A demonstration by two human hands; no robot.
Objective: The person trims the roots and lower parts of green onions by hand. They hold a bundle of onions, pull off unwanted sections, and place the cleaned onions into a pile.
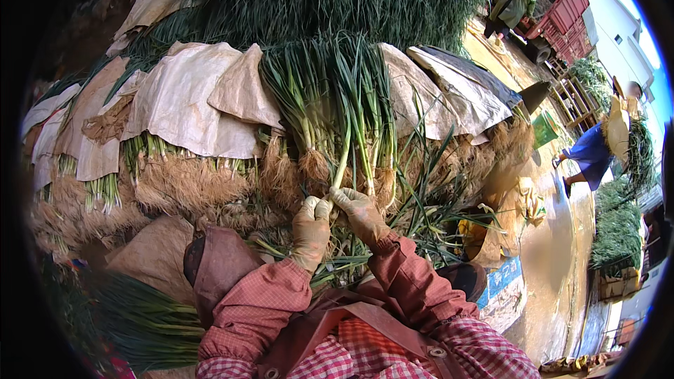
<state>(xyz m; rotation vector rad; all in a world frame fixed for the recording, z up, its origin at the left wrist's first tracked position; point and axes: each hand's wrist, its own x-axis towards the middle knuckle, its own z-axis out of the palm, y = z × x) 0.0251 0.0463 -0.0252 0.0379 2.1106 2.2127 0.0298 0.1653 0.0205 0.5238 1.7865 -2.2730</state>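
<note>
Both my hands wear pale, soil-stained gloves and meet at the bottom end of one green onion (pixel 343 160). With thumb and fingers, my right hand (pixel 362 214) pinches its white stalk. Right beside it, my left hand (pixel 310 232) is closed at the root end, which the fingers largely hide. The leaves of this onion run up over a loose bunch of green onions (pixel 310 126) with shaggy brown roots. Just to the right, several more long stalks (pixel 371 152) lean with their white ends downward. Below my hands are loose leaves and trimmings (pixel 342 266).
Cloth sacking (pixel 184 95) covers rows of rooted onions on the left, and more sacking (pixel 447 89) lies right. Behind rises a large heap of green leaves (pixel 326 0). A person (pixel 590 152) carries greens at right; another person (pixel 513 2) stands near a red truck (pixel 566 16).
</note>
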